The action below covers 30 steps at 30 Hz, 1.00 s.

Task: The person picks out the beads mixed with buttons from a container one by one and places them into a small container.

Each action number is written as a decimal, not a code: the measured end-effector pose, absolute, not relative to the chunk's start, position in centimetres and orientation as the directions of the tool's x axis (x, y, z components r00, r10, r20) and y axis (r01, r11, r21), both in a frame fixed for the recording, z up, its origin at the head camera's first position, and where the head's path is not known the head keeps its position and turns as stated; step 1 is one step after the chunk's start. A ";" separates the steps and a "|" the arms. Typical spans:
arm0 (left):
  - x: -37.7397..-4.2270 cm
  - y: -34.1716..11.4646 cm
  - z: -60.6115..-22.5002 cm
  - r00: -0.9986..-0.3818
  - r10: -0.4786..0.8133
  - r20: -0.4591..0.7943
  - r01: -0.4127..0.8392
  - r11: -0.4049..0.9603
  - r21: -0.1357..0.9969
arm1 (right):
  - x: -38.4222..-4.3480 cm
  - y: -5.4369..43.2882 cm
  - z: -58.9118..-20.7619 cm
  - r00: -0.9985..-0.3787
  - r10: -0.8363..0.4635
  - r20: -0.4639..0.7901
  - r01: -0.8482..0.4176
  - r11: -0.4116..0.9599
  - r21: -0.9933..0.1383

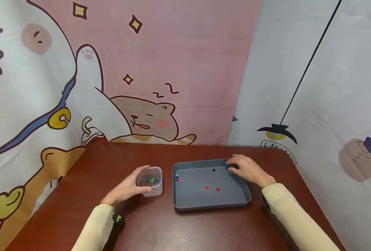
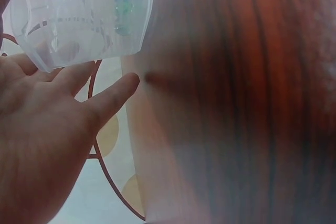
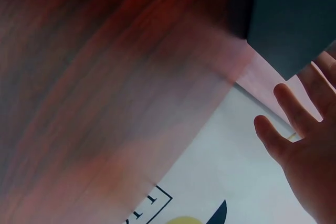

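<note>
In the head view, my left hand (image 1: 129, 184) holds a small clear plastic container (image 1: 154, 191) by its left side, thumb in front and fingers behind. Green and blue bits lie inside it; the left wrist view shows the container (image 2: 94, 35) above the palm. My right hand (image 1: 246, 169) reaches into the far right corner of a grey tray (image 1: 198, 202), with a small blue bead (image 1: 227, 166) between thumb and index fingertips. In the right wrist view, the other fingers (image 3: 296, 111) are spread beside the tray's corner; the bead is hidden there.
Pink pieces (image 1: 180, 179) lie at the tray's left end, beside a blue piece (image 1: 177, 175) and a green one. Two red pieces (image 1: 207, 187) are near the middle, and a dark one (image 1: 213, 170) is near the back wall. A printed cloth (image 1: 188, 69) hangs behind the brown table (image 1: 160, 230).
</note>
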<state>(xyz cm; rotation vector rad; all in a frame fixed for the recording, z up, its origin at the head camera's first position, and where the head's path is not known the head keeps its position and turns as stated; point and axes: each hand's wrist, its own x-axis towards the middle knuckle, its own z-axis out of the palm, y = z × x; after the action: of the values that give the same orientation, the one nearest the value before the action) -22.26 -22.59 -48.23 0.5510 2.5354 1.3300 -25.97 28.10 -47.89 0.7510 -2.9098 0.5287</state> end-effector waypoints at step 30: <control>-22.3 -22.4 -48.1 -0.908 0.417 -0.040 0.193 0.502 0.843 | -26.3 27.3 -49.1 -0.873 -0.472 0.127 -0.488 0.837 -0.246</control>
<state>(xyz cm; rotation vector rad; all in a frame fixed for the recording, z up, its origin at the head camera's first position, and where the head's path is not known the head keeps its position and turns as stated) -22.28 -22.43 -48.10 0.5193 2.5088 1.3626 -26.30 27.30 -49.12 0.7721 -2.9525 0.4203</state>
